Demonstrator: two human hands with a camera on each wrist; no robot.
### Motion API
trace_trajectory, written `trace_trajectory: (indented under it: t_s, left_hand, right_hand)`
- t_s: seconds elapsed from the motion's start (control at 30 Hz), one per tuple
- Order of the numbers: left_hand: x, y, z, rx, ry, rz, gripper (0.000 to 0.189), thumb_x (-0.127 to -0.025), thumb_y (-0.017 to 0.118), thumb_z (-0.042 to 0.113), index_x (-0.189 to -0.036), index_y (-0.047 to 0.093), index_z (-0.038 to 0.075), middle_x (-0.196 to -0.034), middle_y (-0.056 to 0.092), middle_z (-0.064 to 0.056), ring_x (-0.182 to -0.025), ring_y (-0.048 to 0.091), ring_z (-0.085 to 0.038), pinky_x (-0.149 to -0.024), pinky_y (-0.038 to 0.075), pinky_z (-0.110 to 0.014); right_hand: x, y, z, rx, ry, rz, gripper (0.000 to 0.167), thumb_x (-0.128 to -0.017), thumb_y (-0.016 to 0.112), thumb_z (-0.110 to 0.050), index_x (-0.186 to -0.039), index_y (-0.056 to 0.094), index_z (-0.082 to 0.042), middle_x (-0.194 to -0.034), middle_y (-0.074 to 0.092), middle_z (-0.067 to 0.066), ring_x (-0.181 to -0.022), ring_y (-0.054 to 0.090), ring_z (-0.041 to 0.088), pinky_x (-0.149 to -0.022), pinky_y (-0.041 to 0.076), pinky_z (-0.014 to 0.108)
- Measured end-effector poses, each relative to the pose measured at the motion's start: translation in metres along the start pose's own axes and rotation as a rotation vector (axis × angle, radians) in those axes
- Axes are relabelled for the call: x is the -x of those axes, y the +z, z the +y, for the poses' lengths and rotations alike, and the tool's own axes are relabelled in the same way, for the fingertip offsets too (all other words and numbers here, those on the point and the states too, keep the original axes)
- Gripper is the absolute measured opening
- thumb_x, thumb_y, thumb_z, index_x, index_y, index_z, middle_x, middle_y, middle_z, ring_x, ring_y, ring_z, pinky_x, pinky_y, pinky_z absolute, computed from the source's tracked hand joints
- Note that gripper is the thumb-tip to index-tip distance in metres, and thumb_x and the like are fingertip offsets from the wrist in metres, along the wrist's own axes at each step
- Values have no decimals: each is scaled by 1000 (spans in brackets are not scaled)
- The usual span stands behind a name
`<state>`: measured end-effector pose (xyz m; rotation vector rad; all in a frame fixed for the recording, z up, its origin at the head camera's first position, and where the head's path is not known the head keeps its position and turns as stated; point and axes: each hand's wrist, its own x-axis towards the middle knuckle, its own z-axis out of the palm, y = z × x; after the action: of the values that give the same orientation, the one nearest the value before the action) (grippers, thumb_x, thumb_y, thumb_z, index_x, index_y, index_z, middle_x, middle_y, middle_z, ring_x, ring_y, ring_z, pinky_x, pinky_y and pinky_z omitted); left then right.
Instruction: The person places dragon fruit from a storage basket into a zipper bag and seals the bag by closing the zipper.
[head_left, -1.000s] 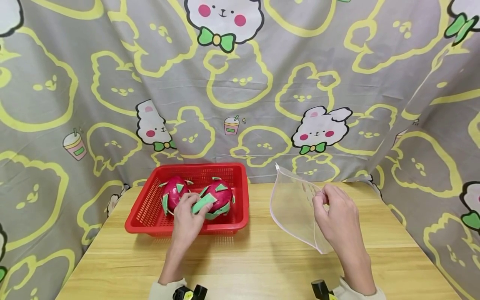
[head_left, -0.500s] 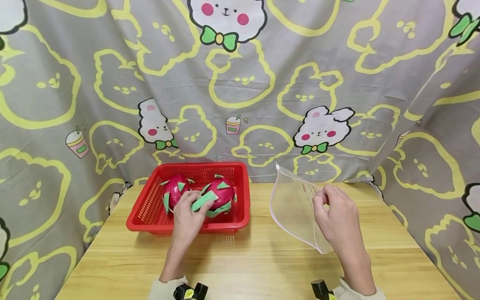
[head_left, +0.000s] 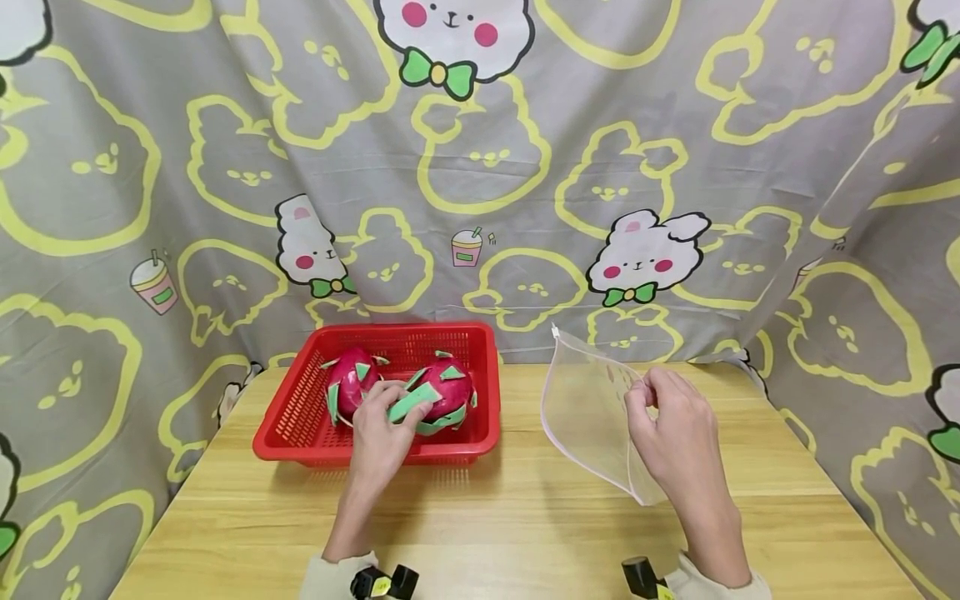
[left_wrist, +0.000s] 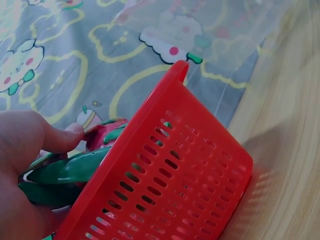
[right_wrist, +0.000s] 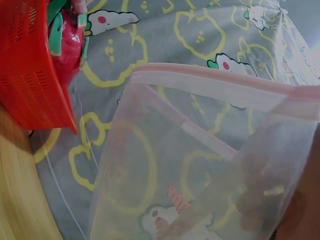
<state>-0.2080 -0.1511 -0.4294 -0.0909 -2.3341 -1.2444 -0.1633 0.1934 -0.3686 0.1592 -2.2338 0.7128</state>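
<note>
Red plastic is noted in the perforated basket, set on the wood-grain table before a cartoon-print curtain. Two dragon fruits are contained in it, side by side. The right dragon fruit is held by the left hand; its near end is grasped, with long green scales caught between thumb and fingers. Contact on the underside is hidden. The left dragon fruit is partly covered by the same hand.

Handling is assessed as follows. The held fruit is judged fairly heavy and firm, with smooth, glossy skin on which a light grip could be lost. The scales are judged bendable and liable to tear, so support is better taken around the body than by the scales alone.

Relative to the left fingers, the fruit's red body is positioned just beyond the fingertips, toward the basket's right side, within the rim.

A translucent zip bag, trimmed in pink, is pinched at its edge by the right hand, whose fingers are curled in. It is held over the table, well apart from the fruit. The film is judged very light, limp and easily creased; a hold near the trimmed mouth is considered suitable.
</note>
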Motion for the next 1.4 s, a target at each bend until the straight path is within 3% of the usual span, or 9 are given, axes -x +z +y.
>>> trace_trajectory:
  t_s: [0.3,0.53,0.83,1.4]
  left_hand:
    - [1,0,4,7,23,10,22,-83,88,17,-83,69,5,-113,68,-8,-98,61,-28,-80,43,-41]
    - [2,-2,9,30,25,10,21,-85,87,17,-83,68,6,-115,67,-7,-99,59,-25,-79,44,-39]
    - [3,-9,20,92,72,33,20,-84,87,16,-83,69,7,-116,68,-5,-101,61,-24,-80,46,-41]
    - [6,-20,35,121,109,39,21,-83,88,17,-83,69,8,-118,68,-1,-103,60,-20,-78,49,-39]
  right_hand:
    - [0,0,0,-4,2,-4,25,-92,51,-3,-70,47,-14,-65,45,4,-63,40,18,-60,32,33]
    - [1,-1,0,-2,11,-17,24,-92,51,-3,-70,47,-14,-66,43,0,-64,40,18,-61,32,34]
    - [0,-2,-1,1,5,-14,25,-92,52,-3,-70,47,-14,-65,43,-1,-63,40,18,-60,32,33]
    - [3,-2,-1,7,23,-32,26,-93,52,-4,-71,47,-15,-66,43,-1,-64,41,17,-62,31,32]
